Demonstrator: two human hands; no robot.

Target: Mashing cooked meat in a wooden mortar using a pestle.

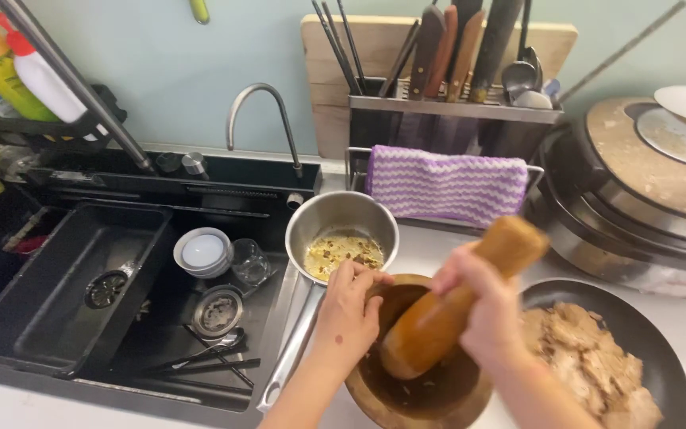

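Observation:
A round wooden mortar point(438, 397) stands on the white counter near the front edge. My right hand point(482, 306) grips a thick wooden pestle point(454, 306), whose lower end rests inside the bowl and whose top tilts up to the right. My left hand point(349, 306) rests on the mortar's left rim, fingers curled over it. Just behind the mortar stands a small steel saucepan point(341, 214) with yellowish residue inside, its long handle pointing toward me.
A black pan point(660, 373) of browned shredded food sits to the right. Left is a black sink point(65, 286) holding bowls, a glass and utensils. Behind stand a faucet point(263, 111), a knife rack with a purple striped cloth point(446, 187), and a rice cooker point(645, 191).

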